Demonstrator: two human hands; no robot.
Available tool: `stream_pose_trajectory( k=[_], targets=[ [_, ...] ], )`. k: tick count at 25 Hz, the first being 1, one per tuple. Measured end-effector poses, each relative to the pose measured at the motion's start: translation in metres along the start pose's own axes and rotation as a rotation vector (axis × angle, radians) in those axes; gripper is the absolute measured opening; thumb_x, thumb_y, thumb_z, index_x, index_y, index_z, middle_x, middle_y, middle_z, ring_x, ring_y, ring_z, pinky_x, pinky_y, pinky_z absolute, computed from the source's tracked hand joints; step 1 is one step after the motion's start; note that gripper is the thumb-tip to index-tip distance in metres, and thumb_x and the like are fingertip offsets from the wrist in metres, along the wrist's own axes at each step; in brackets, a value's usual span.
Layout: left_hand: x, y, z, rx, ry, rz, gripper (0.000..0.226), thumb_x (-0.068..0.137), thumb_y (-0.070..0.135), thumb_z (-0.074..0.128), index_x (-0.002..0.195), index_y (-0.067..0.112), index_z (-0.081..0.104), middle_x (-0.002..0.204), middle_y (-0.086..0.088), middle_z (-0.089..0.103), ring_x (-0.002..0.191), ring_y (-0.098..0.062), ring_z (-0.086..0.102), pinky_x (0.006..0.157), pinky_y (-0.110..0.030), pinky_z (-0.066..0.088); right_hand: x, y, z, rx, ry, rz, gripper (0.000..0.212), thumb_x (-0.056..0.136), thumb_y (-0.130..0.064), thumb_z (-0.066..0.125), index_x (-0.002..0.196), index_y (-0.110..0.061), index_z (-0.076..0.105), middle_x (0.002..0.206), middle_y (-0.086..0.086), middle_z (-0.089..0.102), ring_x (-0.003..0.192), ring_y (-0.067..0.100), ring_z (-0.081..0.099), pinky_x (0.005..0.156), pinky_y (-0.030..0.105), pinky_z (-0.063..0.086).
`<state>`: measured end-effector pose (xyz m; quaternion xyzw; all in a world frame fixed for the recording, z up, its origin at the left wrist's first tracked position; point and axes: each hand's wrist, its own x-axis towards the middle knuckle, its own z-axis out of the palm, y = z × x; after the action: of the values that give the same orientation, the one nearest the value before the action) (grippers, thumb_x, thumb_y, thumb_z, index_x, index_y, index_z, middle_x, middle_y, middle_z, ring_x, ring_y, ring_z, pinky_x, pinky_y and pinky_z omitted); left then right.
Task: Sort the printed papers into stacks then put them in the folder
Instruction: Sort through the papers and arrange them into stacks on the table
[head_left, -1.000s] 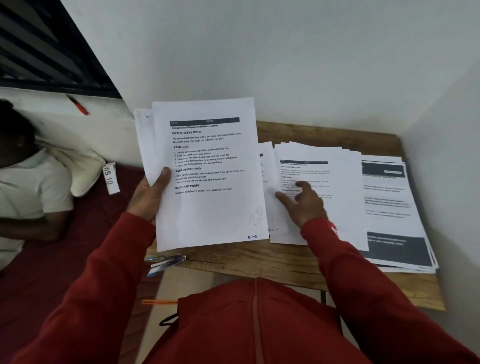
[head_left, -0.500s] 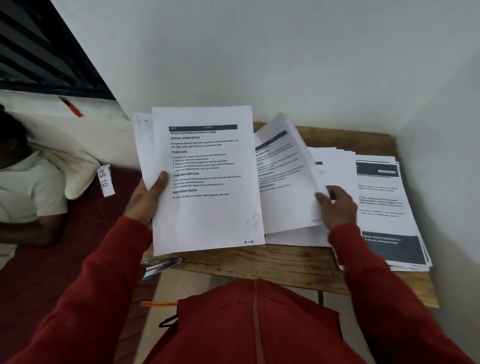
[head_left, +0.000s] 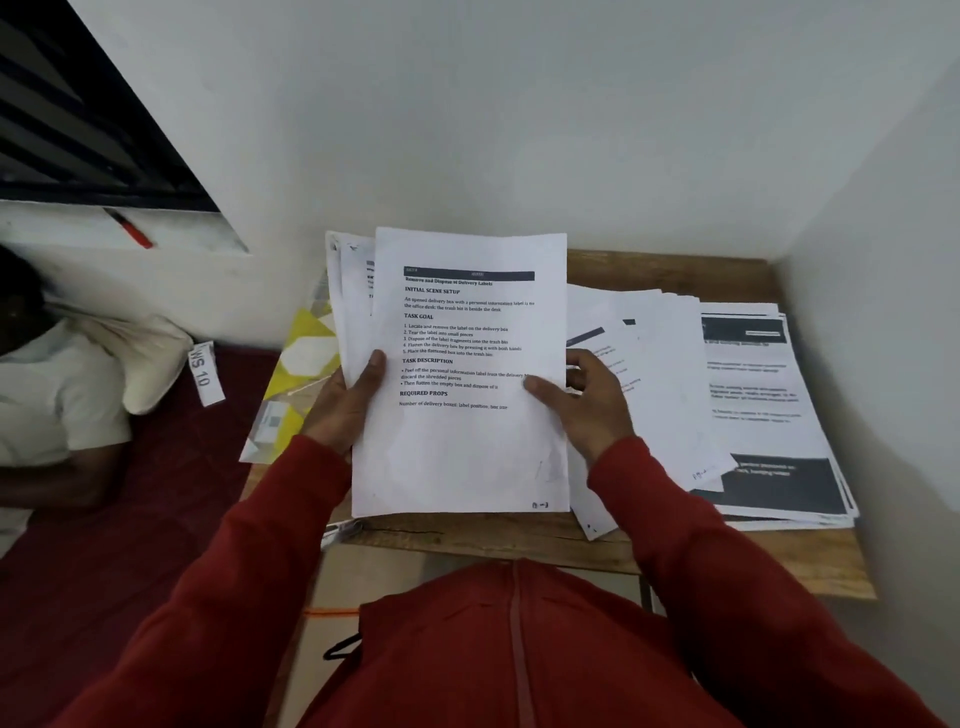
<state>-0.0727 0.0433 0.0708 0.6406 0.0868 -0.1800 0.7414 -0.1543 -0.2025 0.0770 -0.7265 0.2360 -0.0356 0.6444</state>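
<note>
Head view is showing both hands holding a sheaf of printed papers (head_left: 462, 436) up over the near left part of a wooden table (head_left: 519, 540). The left hand (head_left: 340, 410) is gripping the sheaf's left edge, thumb lying across the front page and fingers hidden behind it; the right hand (head_left: 592, 402) is pinching the right edge, thumb on the front and fingers curled behind. The top page is reading "Remove and Dispose of Delivery Labels" — more sheets are fanning out behind it at the upper left. To the right, a loose spread of white pages (head_left: 654, 364) is lying on the table, overlapping a squarer stack of printed pages with dark header and footer bands (head_left: 763, 415) that is sitting against the right-hand wall. A yellow-and-white patterned folder (head_left: 293, 384) is lying at the table's left edge, partly hidden behind the held papers; whether anything is inside it cannot be told. Both sleeves are red. Off to the left, a white pillow (head_left: 150, 358) with a tag marked "WS 10" (head_left: 205, 374) is resting on a dark red surface — another person in a white top is lying there.
</note>
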Motion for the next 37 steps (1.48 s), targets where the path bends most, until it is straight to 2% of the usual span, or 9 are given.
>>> stream_pose_trajectory(
  k=[6, 13, 17, 21, 24, 27, 30, 34, 37],
  targets=[
    [-0.016, 0.017, -0.064, 0.060, 0.140, 0.132, 0.041, 0.088, 0.036, 0.058, 0.123, 0.016, 0.061, 0.123, -0.010, 0.066, 0.100, -0.021, 0.067, 0.084, -0.035, 0.058, 0.036, 0.018, 0.009, -0.200, 0.090, -0.042, 0.011, 0.085, -0.022, 0.070, 0.096, -0.019, 0.069, 0.092, -0.004, 0.071, 0.083, 0.013, 0.065, 0.072, 0.021, 0.049],
    [-0.057, 0.055, -0.137, 0.066, 0.415, 0.220, 0.016, 0.099, 0.025, 0.051, 0.112, 0.022, 0.060, 0.086, 0.017, 0.074, 0.076, 0.000, 0.070, 0.064, -0.018, 0.057, 0.067, 0.047, 0.042, -0.573, 0.051, 0.019, 0.039, 0.092, -0.029, 0.061, 0.128, -0.014, 0.056, 0.124, 0.017, 0.063, 0.112, 0.039, 0.058, 0.095, 0.049, 0.049],
    [-0.062, 0.058, -0.139, 0.018, 0.404, 0.229, 0.016, 0.100, 0.022, 0.048, 0.111, 0.023, 0.060, 0.090, 0.014, 0.075, 0.080, -0.003, 0.070, 0.067, -0.021, 0.058, 0.070, 0.054, 0.053, -0.601, 0.008, -0.051, 0.048, 0.090, -0.031, 0.064, 0.133, -0.015, 0.049, 0.127, 0.014, 0.059, 0.116, 0.036, 0.055, 0.097, 0.050, 0.047],
    [-0.053, 0.048, -0.128, 0.017, 0.316, 0.174, 0.020, 0.099, 0.025, 0.050, 0.114, 0.020, 0.062, 0.099, 0.006, 0.075, 0.084, -0.008, 0.071, 0.070, -0.024, 0.059, 0.067, 0.050, 0.016, -0.588, 0.223, -0.141, 0.061, 0.085, -0.037, 0.069, 0.137, -0.017, 0.045, 0.124, 0.015, 0.053, 0.117, 0.034, 0.048, 0.096, 0.048, 0.043],
    [-0.038, 0.036, -0.113, 0.128, 0.287, 0.126, 0.025, 0.096, 0.024, 0.057, 0.119, 0.015, 0.062, 0.104, 0.000, 0.071, 0.078, -0.006, 0.070, 0.066, -0.021, 0.057, 0.060, 0.059, -0.050, -0.890, 0.434, 0.006, 0.068, 0.083, -0.046, 0.069, 0.138, -0.017, 0.042, 0.131, 0.023, 0.045, 0.119, 0.045, 0.041, 0.098, 0.056, 0.037],
    [-0.021, 0.029, -0.100, 0.211, 0.323, 0.137, 0.027, 0.094, 0.024, 0.062, 0.120, 0.016, 0.061, 0.108, -0.003, 0.069, 0.076, -0.004, 0.067, 0.064, -0.019, 0.056, 0.048, 0.069, -0.094, -1.033, 0.415, 0.237, 0.078, 0.077, -0.056, 0.070, 0.139, -0.019, 0.040, 0.136, 0.024, 0.037, 0.123, 0.046, 0.036, 0.101, 0.057, 0.028],
    [-0.005, 0.030, -0.081, 0.166, 0.226, 0.114, 0.019, 0.094, 0.023, 0.062, 0.112, 0.020, 0.064, 0.107, -0.003, 0.070, 0.078, -0.009, 0.069, 0.071, -0.027, 0.057, 0.046, 0.082, -0.111, -1.016, 0.337, 0.320, 0.072, 0.078, -0.056, 0.069, 0.137, -0.025, 0.041, 0.137, 0.018, 0.041, 0.127, 0.042, 0.036, 0.103, 0.056, 0.025],
    [0.011, 0.032, -0.071, 0.326, 0.220, 0.145, 0.011, 0.092, 0.019, 0.064, 0.103, 0.021, 0.065, 0.105, -0.003, 0.068, 0.077, -0.007, 0.067, 0.078, -0.031, 0.058, 0.052, 0.081, -0.126, -0.843, 0.455, 0.297, 0.038, 0.085, -0.038, 0.066, 0.120, -0.025, 0.058, 0.124, 0.012, 0.060, 0.118, 0.036, 0.050, 0.099, 0.049, 0.030],
    [0.015, 0.030, -0.078, 0.382, 0.237, 0.179, 0.009, 0.088, 0.023, 0.069, 0.096, 0.028, 0.069, 0.104, 0.002, 0.070, 0.095, -0.025, 0.068, 0.095, -0.050, 0.052, 0.045, 0.067, -0.131, -0.787, 0.564, 0.176, 0.020, 0.094, -0.030, 0.056, 0.111, -0.020, 0.060, 0.114, 0.015, 0.065, 0.106, 0.039, 0.058, 0.088, 0.047, 0.041]
  ],
)
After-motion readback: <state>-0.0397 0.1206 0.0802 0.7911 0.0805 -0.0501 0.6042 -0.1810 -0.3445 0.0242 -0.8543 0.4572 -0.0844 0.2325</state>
